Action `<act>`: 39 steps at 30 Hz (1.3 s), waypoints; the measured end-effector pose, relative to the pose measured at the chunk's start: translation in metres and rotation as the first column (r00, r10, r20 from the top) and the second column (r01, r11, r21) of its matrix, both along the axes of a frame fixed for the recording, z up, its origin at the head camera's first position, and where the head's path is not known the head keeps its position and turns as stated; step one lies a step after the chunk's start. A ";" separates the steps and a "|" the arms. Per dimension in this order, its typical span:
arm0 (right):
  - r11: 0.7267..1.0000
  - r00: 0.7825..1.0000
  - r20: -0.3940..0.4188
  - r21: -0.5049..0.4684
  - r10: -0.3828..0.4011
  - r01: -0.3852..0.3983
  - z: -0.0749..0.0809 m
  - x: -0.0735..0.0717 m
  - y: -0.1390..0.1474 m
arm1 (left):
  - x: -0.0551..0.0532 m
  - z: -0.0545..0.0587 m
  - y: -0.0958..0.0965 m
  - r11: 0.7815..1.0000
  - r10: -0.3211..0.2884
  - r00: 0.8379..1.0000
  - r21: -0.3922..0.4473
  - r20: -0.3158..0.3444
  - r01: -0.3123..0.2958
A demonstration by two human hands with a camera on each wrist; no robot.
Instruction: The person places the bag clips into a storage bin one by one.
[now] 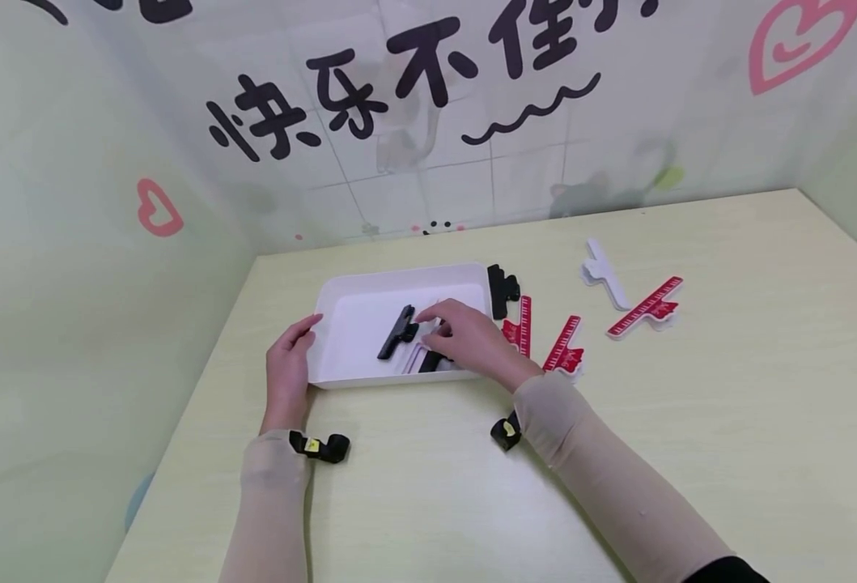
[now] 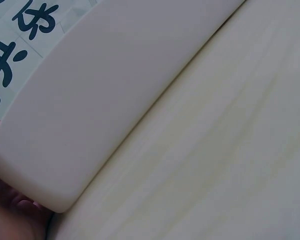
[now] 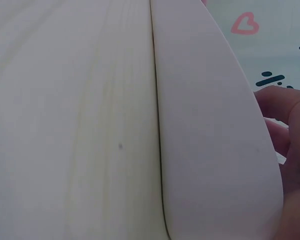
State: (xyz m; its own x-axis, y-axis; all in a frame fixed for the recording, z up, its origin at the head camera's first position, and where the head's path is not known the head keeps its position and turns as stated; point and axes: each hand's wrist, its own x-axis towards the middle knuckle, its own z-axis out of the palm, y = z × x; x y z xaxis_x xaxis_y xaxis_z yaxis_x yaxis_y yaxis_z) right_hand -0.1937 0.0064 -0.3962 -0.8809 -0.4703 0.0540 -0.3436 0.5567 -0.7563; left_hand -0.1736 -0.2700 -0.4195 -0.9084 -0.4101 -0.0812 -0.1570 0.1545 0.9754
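A shallow white tray (image 1: 355,374) lies on the table. My left hand (image 1: 288,374) grips its left end, with the thumb at the rim; in the left wrist view the tray wall (image 2: 110,85) hides most of that hand. Over the tray's right part is my right hand (image 1: 464,336), its fingers bent and thumb close to the index finger. Whether something pale is between them I cannot tell. A black clip (image 1: 399,334) lies in the tray just left of those fingertips. Below them are a pale clip-like piece (image 1: 413,359) and another black clip (image 1: 431,362), partly covered by the hand.
Right of the tray lie a black clip (image 1: 499,291) and a red ruler-marked clip (image 1: 526,324), partly behind the right arm. Another red clip (image 1: 563,344) is beside the forearm. Farther right are a white clip (image 1: 604,275) and a red clip (image 1: 645,308). A printed wall covering stands behind the table.
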 end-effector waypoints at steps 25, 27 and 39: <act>0.932 0.955 0.239 -0.272 -0.177 0.241 0.016 -0.023 0.047 | -0.001 -0.002 -0.001 1.000 0.010 1.000 -0.001 -0.015 -0.010; 0.928 0.947 0.260 -0.270 -0.187 0.257 0.016 -0.026 0.055 | -0.001 -0.002 0.000 1.000 0.009 1.000 -0.001 -0.017 -0.009; 0.995 0.964 0.249 -0.001 -0.098 0.101 0.015 -0.036 0.087 | -0.001 -0.001 0.001 1.000 0.018 0.999 -0.003 -0.028 -0.018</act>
